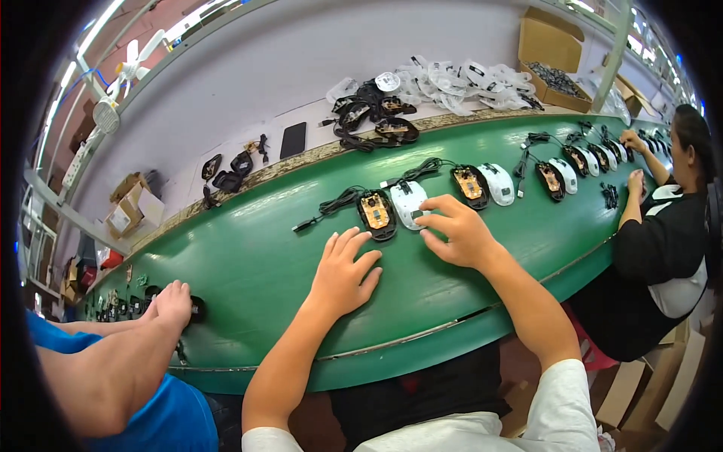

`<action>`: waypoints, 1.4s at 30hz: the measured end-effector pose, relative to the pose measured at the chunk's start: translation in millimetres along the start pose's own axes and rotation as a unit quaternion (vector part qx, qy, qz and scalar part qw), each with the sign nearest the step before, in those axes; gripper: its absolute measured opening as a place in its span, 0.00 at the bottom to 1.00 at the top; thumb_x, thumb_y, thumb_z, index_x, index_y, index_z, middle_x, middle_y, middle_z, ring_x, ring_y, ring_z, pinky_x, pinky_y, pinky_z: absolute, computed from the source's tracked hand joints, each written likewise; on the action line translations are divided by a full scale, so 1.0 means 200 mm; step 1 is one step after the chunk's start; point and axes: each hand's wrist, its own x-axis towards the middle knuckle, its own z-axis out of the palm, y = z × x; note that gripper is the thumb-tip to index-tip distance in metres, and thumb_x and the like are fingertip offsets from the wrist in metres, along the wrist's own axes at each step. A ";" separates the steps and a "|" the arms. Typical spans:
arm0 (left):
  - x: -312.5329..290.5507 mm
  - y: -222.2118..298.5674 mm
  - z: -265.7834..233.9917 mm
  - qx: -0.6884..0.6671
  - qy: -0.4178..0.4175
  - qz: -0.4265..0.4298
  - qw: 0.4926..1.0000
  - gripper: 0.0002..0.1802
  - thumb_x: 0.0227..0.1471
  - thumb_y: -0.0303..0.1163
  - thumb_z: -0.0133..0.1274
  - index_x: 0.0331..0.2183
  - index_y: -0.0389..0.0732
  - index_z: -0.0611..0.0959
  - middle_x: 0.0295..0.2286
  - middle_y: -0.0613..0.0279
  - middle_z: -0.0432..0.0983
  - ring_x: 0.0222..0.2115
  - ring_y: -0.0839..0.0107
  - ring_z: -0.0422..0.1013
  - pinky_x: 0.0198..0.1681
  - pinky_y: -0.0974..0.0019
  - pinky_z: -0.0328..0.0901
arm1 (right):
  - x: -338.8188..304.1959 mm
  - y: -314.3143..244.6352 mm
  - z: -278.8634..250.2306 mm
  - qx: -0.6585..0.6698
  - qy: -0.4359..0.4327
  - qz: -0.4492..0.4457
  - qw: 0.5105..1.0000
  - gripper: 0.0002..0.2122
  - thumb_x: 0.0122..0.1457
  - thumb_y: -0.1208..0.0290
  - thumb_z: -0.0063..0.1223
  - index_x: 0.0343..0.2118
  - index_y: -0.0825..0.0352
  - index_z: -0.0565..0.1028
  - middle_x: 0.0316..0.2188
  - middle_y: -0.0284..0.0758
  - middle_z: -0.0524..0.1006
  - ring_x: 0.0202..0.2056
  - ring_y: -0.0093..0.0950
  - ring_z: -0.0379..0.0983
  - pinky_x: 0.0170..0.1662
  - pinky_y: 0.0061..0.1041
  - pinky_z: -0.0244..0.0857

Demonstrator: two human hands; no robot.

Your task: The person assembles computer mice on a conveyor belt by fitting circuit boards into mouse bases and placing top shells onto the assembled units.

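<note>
My left hand (pixel 343 273) hovers at or rests on the green belt (pixel 429 290), fingers spread, just below an opened computer mouse base (pixel 376 215) with an orange circuit board and a coiled black cable (pixel 343 202). Nothing is in that hand. My right hand (pixel 461 235) has its fingers bent and apart, with the fingertips at the right edge of a white mouse top shell (pixel 409 203); whether they press on it, I cannot tell. To the right lie another mouse base (pixel 471 187) and its white shell (pixel 498 184).
Co-workers sit on both sides: a bare arm (pixel 143 339) at left, a person in black (pixel 663 218) at right. More mouse parts (pixel 551 179) lie along the belt. The back ledge carries a black phone (pixel 294 140), clear-bagged shells (pixel 452 84) and an open carton (pixel 553 56).
</note>
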 end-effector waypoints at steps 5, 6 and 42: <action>0.05 0.05 -0.01 -0.061 0.034 0.036 0.997 0.12 0.44 0.29 0.63 0.36 0.43 0.83 0.44 0.60 0.77 0.52 0.56 0.71 0.59 0.50 0.61 | -0.08 0.06 -0.02 0.021 0.006 -0.004 1.000 0.08 0.49 0.79 0.59 0.19 0.65 0.71 0.30 0.35 0.77 0.27 0.33 0.71 0.30 0.28 0.67; 0.07 0.07 -0.01 -0.075 0.039 0.043 0.996 0.10 0.43 0.25 0.63 0.33 0.42 0.82 0.37 0.62 0.79 0.45 0.57 0.73 0.57 0.51 0.63 | -0.08 0.06 0.00 -0.005 0.038 -0.028 0.999 0.10 0.48 0.78 0.58 0.16 0.62 0.67 0.21 0.32 0.71 0.19 0.33 0.65 0.23 0.29 0.61; -0.05 -0.01 -0.05 -0.096 0.003 0.008 0.995 0.23 0.44 0.22 0.59 0.11 0.42 0.62 0.10 0.64 0.58 0.11 0.64 0.50 0.16 0.62 0.50 | -0.06 0.02 0.06 -0.040 -0.024 0.071 0.996 0.13 0.51 0.67 0.56 0.13 0.64 0.72 0.15 0.33 0.75 0.18 0.41 0.68 0.23 0.34 0.63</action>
